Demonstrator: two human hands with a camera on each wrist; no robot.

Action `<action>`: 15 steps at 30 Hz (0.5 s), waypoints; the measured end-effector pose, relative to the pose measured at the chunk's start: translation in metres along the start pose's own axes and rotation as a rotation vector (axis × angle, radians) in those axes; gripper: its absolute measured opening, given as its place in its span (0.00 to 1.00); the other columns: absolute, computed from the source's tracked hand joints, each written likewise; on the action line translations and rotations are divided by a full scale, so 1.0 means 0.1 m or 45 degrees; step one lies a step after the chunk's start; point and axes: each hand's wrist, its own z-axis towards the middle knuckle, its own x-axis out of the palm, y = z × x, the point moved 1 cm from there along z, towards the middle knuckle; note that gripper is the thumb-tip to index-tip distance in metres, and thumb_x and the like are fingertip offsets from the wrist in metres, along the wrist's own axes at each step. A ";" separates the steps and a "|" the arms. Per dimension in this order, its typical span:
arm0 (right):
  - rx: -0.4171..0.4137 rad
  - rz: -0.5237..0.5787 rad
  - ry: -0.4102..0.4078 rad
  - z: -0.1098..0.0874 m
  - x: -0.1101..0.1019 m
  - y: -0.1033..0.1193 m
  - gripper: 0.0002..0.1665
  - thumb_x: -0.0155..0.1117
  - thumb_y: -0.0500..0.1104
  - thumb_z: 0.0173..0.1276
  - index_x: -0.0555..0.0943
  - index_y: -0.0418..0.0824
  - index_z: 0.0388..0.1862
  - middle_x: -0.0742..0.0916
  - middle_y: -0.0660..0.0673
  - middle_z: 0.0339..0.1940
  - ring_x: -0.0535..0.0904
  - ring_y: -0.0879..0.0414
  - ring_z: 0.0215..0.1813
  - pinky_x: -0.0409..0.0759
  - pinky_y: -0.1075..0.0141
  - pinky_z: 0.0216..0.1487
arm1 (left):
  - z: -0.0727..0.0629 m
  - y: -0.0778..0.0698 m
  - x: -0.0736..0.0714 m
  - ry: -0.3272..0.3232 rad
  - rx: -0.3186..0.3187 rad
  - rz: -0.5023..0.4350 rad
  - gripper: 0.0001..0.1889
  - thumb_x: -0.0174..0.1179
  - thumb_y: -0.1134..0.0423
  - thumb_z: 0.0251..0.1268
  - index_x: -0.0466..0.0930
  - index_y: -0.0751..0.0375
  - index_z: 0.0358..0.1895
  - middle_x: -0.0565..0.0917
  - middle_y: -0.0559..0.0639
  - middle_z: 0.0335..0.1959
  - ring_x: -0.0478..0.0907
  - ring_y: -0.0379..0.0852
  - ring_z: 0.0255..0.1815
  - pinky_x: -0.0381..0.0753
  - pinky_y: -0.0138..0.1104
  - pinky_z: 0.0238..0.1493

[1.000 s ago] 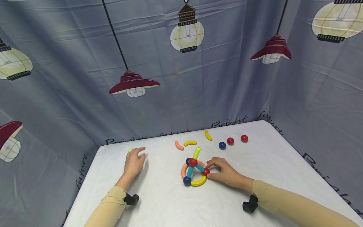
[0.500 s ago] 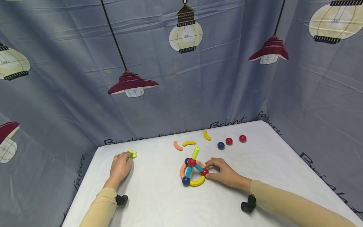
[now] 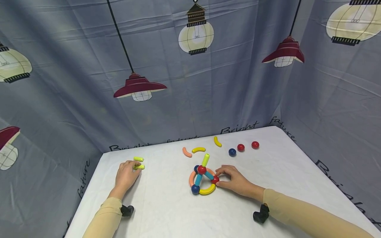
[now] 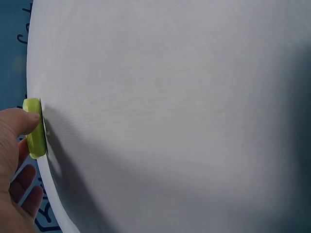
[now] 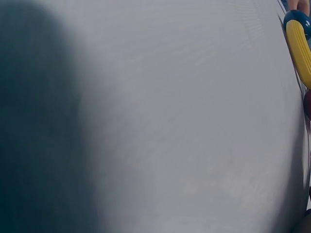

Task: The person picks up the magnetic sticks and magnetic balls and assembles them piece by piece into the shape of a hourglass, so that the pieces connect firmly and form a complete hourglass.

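Note:
My left hand (image 3: 125,177) pinches a lime-green magnetic rod (image 3: 140,167) at the table's left side; in the left wrist view the thumb presses this lime rod (image 4: 35,128). A second lime rod (image 3: 138,159) lies just behind it. My right hand (image 3: 236,181) holds a red ball (image 3: 215,179) at the right corner of a magnetic ball-and-rod structure. Curved orange (image 3: 191,180) and yellow rods (image 3: 207,190) form its base ring with dark blue balls (image 3: 195,189). Light blue rods (image 3: 198,179) rise to a red top ball (image 3: 202,170), where a lime rod (image 3: 205,160) sticks up.
Behind the structure lie a curved orange rod (image 3: 187,152) and two curved yellow rods (image 3: 198,150). A blue ball (image 3: 232,152) and two red balls (image 3: 240,147) lie at the back right. A printed curtain (image 3: 190,109) hangs behind the white table (image 3: 166,211).
My left hand has moved left and taken hold of a lime rod, drawing it slightly forward, apart from the other lime rod. The right hand stays on the structure's red ball.

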 end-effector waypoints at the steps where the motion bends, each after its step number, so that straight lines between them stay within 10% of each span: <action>1: 0.000 0.001 -0.001 0.00 0.00 0.00 0.17 0.81 0.52 0.59 0.84 0.63 0.45 0.82 0.56 0.61 0.59 0.46 0.78 0.59 0.37 0.74 | -0.01 0.00 0.00 0.000 0.004 0.003 0.15 0.65 0.63 0.70 0.84 0.63 0.55 0.80 0.64 0.58 0.69 0.64 0.64 0.67 0.57 0.64; 15: -0.018 0.021 0.007 0.00 -0.02 0.00 0.18 0.80 0.53 0.59 0.84 0.62 0.46 0.82 0.56 0.60 0.59 0.44 0.78 0.59 0.37 0.73 | -0.13 -0.13 0.02 0.067 0.006 -0.054 0.19 0.66 0.57 0.70 0.84 0.65 0.57 0.83 0.56 0.47 0.75 0.56 0.50 0.75 0.52 0.51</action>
